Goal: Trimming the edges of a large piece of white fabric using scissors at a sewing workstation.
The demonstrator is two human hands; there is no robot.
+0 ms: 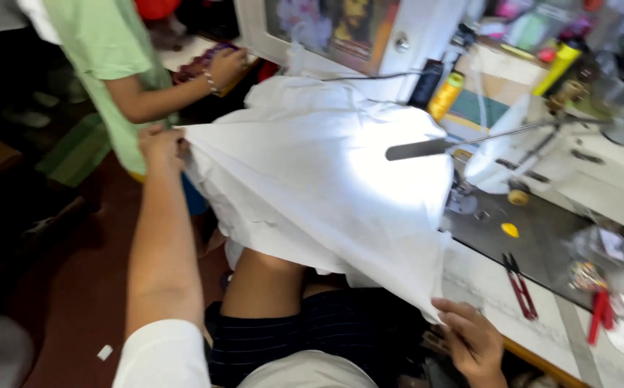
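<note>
White cloth [312, 179] is held stretched between both hands, spread over the lap and the near edge of the bench [484, 287]. Left hand [159, 147] is extended far out to the left, closed on the cloth's far corner; arm fully stretched. Right hand [473, 338] is low at the near bench edge, fingers pinched on the cloth's lower right corner. Hands are well apart, cloth pulled taut between them with creases radiating from the left corner. The cloth's middle is brightly lit by the lamp [427, 149] on a thin arm above it.

On the bench, right of the cloth: white sewing machine [599, 165], with the cloth's right edge lying just beside its needle area. Red thread snips [520, 286] lie flat on the bench near the right hand, not touched. A second red tool [599, 315] lies further right, beside a small clutter; kind cannot be told. Yellow thread cone [447, 93] stands upright behind the cloth, a taller yellow-green cone [560, 65] further back.

Another person in a green shirt [107, 50] stands at upper left, just beyond the left hand; that person's hand [227, 66] rests on a patterned item on a surface behind. Not in contact with the cloth
</note>
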